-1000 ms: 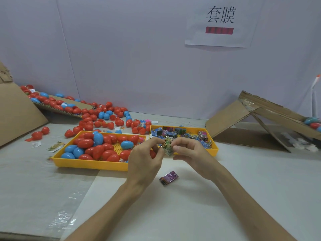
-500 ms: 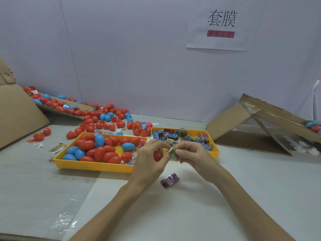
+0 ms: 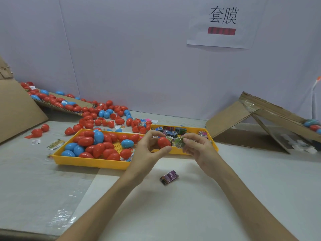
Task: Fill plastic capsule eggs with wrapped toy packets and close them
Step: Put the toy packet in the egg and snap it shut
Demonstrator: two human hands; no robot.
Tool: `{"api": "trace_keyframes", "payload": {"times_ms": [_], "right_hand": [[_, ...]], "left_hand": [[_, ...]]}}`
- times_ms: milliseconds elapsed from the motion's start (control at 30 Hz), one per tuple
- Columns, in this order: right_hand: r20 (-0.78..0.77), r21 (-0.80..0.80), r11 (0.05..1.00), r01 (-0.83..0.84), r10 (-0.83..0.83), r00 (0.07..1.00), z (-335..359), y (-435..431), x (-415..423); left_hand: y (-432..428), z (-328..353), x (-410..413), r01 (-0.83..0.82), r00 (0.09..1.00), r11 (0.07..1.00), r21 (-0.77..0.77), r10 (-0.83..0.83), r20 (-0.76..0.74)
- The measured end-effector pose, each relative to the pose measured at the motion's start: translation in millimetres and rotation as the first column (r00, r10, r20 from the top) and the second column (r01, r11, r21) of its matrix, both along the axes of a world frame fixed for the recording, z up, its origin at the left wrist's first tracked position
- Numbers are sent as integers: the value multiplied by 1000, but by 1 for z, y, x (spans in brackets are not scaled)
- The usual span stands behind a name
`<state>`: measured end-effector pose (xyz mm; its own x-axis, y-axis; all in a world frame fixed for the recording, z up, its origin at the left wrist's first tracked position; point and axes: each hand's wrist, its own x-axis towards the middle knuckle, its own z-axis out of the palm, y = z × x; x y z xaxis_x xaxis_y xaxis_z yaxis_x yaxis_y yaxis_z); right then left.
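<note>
At the centre of the frame, the left hand (image 3: 147, 152) holds a red capsule egg (image 3: 164, 142) lightly, with the thumb under it and the fingers (image 3: 156, 134) curved over the top. This leaves the side facing the other hand uncovered. Whether the egg is one open half or a closed shell cannot be told from this angle. The right hand (image 3: 198, 148) pinches a crumpled green packet (image 3: 179, 143) in its fingertips, just beside the egg and apparently touching it. That fits a packet being lined up to push inside, so the step in hand is probably filling, with closing yet to come. Both hands hover over the near rim of the packet tray (image 3: 215, 147), so little reach is needed for supplies. To its left, the egg tray (image 3: 90, 162) holds red and blue shells. A purple packet (image 3: 169, 177) lies on the counter (image 3: 225, 197) below the hands, perhaps set by for the next egg. More loose eggs (image 3: 104, 117) are scattered toward the upper left, against the wall.
</note>
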<state>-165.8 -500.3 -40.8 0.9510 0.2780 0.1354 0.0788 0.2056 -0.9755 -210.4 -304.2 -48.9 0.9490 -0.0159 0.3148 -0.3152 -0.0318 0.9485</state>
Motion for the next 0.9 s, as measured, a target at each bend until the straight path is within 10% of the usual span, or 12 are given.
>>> {"api": "trace_keyframes", "payload": {"times_ms": [900], "right_hand": [[49,-16,1000,-8,9,999,0,3,-1]], "left_hand": [[4,-1,6,43,989,962,-270,-79,-124]]}}
